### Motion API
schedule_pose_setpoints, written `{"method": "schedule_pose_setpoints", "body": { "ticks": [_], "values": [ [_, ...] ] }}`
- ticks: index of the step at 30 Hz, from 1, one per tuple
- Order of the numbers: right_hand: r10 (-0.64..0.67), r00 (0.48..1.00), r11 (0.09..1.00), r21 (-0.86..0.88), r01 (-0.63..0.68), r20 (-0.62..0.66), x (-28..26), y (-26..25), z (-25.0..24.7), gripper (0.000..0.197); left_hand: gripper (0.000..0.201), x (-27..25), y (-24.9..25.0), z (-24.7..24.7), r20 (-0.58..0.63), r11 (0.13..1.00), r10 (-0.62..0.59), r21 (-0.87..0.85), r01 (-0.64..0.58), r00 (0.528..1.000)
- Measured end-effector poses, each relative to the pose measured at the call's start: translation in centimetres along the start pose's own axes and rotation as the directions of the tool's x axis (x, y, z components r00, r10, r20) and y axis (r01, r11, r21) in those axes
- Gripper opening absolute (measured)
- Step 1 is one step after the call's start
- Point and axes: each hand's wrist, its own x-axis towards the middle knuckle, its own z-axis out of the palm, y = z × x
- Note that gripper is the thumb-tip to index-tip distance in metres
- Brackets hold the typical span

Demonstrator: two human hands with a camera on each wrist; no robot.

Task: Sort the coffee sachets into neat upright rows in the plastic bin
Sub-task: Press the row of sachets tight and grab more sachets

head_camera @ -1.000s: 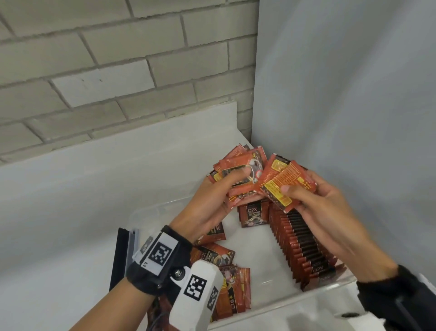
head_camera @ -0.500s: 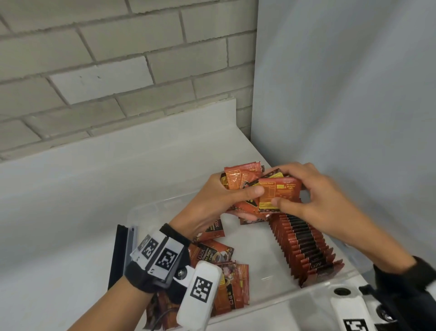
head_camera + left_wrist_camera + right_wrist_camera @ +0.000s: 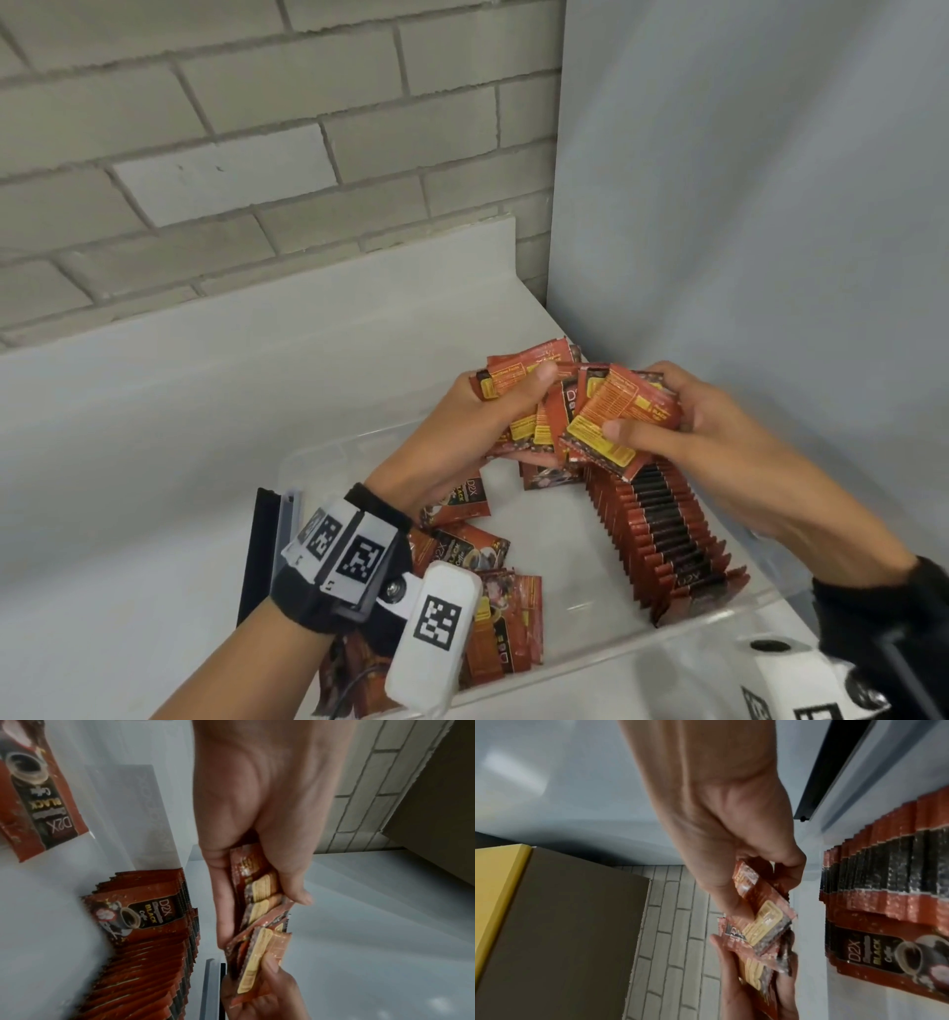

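Coffee sachets (image 3: pixel 508 627), red-orange foil packets with black panels: three lots, all in or above the clear plastic bin (image 3: pixel 590 663).

Nearest, at the bin's near-left corner: a loose heap lying flat, unsorted.

Along the bin's right side: a long row (image 3: pixel 667 545) standing on edge, leaning like tiles, propped only by its own members.

Above the bin's far half: left grip (image 3: pixel 462 437) curled round a ragged bundle (image 3: pixel 524 375), thumb on top; right grip (image 3: pixel 708 442) pinching a smaller fan (image 3: pixel 611 411), thumb on a yellow label, edges touching the bundle.

Likely trouble:
- Slick foil, skewed edges: easy to lose one or two from either pinch, straight down onto the row's far end.
- Mixed faces and backs in the fan: would spoil a neat row if set down unsquared.
- Leaning row: could domino flat from a careless push while adding.

Beyond the bin: white surface (image 3: pixel 257 385), then grey brick wall (image 3: pixel 231 154).
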Motion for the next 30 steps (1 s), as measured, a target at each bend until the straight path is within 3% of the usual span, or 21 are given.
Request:
{"method": "schedule_pose_setpoints", "body": {
  "ticks": [7, 12, 16, 20, 25, 30],
  "values": [
    [0.036, 0.996, 0.988, 0.154, -0.023, -0.082, 0.0, -0.5, -0.4, 0.039, 0.036, 0.2, 0.2, -0.3, 0.092, 0.974, -0.057, -0.213, 0.076, 0.994],
    [0.05, 0.997, 0.99, 0.135, -0.041, -0.065, -0.1, -0.8, -0.5, 0.039, 0.024, 0.1, 0.0, 0.1, 0.106, 0.995, -0.027, -0.095, 0.037, 0.994],
    [0.068, 0.996, 0.983, 0.175, -0.058, -0.05, -0.2, -0.9, 0.0, 0.041, 0.031, 0.0, 0.2, 0.2, 0.105, 0.999, 0.0, -0.031, 0.003, 0.994],
    [0.086, 0.994, 0.963, 0.261, -0.067, -0.063, -0.2, -1.2, -0.1, 0.043, 0.03, 0.4, 0.9, 0.0, 0.027, 0.997, -0.006, -0.083, 0.009, 1.0],
    [0.132, 0.991, 0.91, 0.397, -0.121, 0.001, -0.5, -1.3, 0.4, 0.045, 0.024, 0.8, 1.2, 0.2, -0.041, 0.992, 0.076, -0.101, -0.08, 0.996],
    [0.135, 0.99, 0.924, 0.358, -0.139, 0.036, -0.7, -1.0, 1.4, 0.047, 0.031, 0.8, 1.1, 0.7, -0.023, 0.988, 0.114, -0.103, -0.116, 0.993]
  ]
}}
